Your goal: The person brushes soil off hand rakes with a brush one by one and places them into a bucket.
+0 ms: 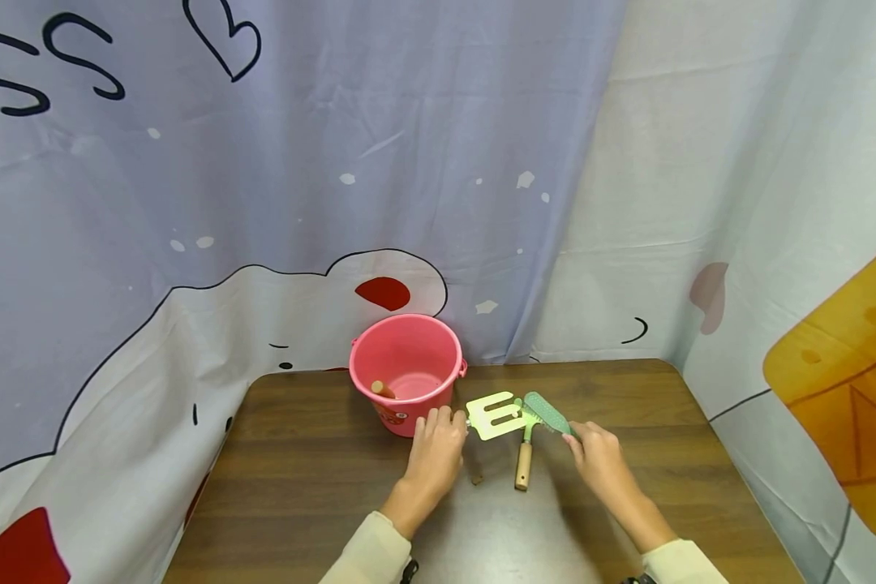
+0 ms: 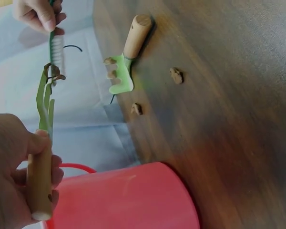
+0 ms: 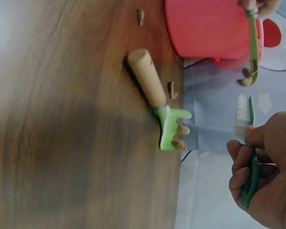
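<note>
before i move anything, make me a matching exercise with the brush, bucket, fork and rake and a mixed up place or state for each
1. brush
2. bucket
3. fork
4. rake

A. lying on the table
B. held in the left hand
C. held in the right hand
D. pink, standing upright

Pairs: 1-C, 2-D, 3-B, 4-A

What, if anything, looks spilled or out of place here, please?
Small brown clumps lie loose on the brown wood-grain tabletop, near the green, wooden-handled rake; similar bits cling to the yellow-green, wooden-handled fork. They look like stray dirt, though the material is unclear.
</note>
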{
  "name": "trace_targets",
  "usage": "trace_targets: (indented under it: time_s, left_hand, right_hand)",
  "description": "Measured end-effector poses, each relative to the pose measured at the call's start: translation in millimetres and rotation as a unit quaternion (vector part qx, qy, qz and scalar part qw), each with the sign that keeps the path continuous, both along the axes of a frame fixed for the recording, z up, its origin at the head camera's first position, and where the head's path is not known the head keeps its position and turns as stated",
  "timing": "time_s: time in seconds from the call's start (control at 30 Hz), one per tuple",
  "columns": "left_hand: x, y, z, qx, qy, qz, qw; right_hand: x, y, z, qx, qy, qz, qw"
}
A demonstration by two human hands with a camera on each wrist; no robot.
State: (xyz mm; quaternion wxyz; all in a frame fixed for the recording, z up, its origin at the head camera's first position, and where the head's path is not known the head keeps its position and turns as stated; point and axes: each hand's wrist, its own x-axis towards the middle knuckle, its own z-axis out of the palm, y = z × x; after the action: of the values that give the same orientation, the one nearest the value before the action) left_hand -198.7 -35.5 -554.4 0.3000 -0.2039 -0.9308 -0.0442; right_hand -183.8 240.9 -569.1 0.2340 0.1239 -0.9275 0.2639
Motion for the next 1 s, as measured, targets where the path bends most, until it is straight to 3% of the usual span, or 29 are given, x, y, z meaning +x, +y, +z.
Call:
trace_targets:
  time_s: [0.33,0.57,1.0]
  left_hand:
    - [0.4,-4.7,7.0,0.007,-0.027,-0.002,0.9996]
    - [-1.5,-7.4,12.9,0.042,-0.019,-0.021,0.9987]
    - [2.9,-13.3,20.4,0.038,-0.039,-0.026,0.9982]
  right_hand:
    - [5.9,15.7,-4.2,0.0,-0.045,-0.017,0.9988]
    - [10.6,21.2,0.8,-0.006,-0.077,-0.016,0.9968]
    - [12.1,24.8,8.1,-0.001,-0.064,-0.02,0.9977]
